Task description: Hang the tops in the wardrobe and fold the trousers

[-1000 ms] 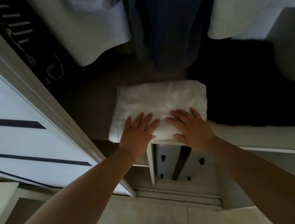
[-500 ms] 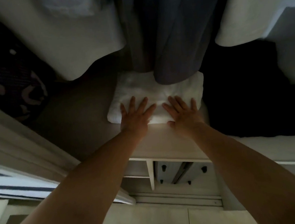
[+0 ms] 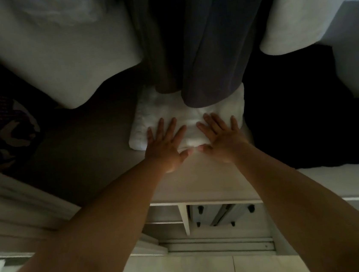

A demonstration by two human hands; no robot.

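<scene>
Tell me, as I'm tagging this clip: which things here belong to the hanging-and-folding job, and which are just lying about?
Job: folded white trousers; left hand and right hand flat on them; grey top, left white top, right white top; shelf.
Lying about: black heap beside the trousers; patterned cloth, far left.

pale wardrobe shelf (image 3: 203, 177) carries a folded white garment (image 3: 149, 117) near mid-width, set back from the front edge, with a dark heap of cloth (image 3: 295, 122) just beside it on the right, contact between them unclear.
</scene>
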